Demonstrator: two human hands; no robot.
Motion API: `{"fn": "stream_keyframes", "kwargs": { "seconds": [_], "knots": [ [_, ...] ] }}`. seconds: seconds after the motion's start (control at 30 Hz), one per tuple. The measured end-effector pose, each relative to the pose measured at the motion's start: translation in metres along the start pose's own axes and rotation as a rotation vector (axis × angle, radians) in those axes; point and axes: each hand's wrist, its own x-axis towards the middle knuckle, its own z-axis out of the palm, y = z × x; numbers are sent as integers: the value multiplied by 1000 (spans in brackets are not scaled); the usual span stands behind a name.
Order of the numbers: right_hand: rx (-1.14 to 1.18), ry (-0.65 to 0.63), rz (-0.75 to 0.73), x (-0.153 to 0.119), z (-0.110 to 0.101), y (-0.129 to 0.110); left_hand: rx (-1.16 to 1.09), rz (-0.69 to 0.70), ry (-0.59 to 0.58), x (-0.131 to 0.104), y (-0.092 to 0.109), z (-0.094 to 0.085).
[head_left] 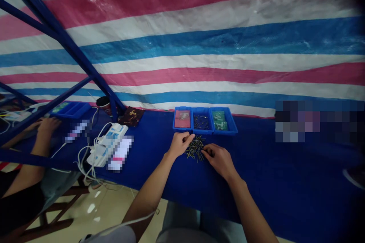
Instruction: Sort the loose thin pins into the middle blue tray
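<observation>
A loose pile of thin metal pieces (195, 149) lies on the blue tabletop between my two hands. My left hand (181, 144) is at the pile's upper left edge, its fingers closed; what they hold, if anything, is too small to make out. At the pile's right edge my right hand (217, 156) has its thumb and fingers pressed together, again with nothing I can name between them. Just beyond the pile stand three joined blue bins: the left bin (182, 128) has a pink bag, the middle bin (200, 131) thin metal pieces, the right bin (224, 132) green pieces.
Left on the blue table (154, 136) are a white power strip (110, 144) with tangled cables, a blurred-out phone (121, 153), a brown packet (131, 117) and a dark cup (104, 105). Past a blue metal frame (85, 64), another person's hands (48, 125) work near a blue tray (72, 110).
</observation>
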Motion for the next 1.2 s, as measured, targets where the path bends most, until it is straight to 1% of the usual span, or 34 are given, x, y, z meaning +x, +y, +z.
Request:
{"fn": "stream_keyframes", "kwargs": {
  "seconds": [0.13,0.3,0.37,0.47,0.53,0.6,0.67,0.77,0.87,0.97,1.07,1.13,1.2],
  "knots": [
    [44,-7,9,-2,-2,-1,3,22,-21,0,1,1],
    [207,58,34,-3,-14,-10,-58,5,0,0,1,2],
    [253,98,21,2,-21,-17,-60,10,-7,0,1,1],
    [243,121,-34,16,-30,-29,-46,33,-45,0,0,1],
    [224,100,-80,27,-31,-34,-43,26,-35,0,0,1],
    [243,64,-118,35,-28,-35,-37,15,-7,0,1,2],
    [285,125,-120,38,-20,-32,-34,22,-14,0,2,2],
    [326,223,-85,33,-7,-26,-24,55,-62,0,2,2],
    [348,263,-63,24,1,-23,-12,81,-88,-1,2,3],
    [358,276,-87,17,4,-22,9,108,-106,-1,1,4],
    [330,305,-51,15,5,-22,32,145,-147,-1,1,4],
    [321,316,-22,14,7,-22,39,158,-143,0,2,4],
    [331,302,-23,15,8,-21,41,159,-122,0,2,3]
  ]
}}
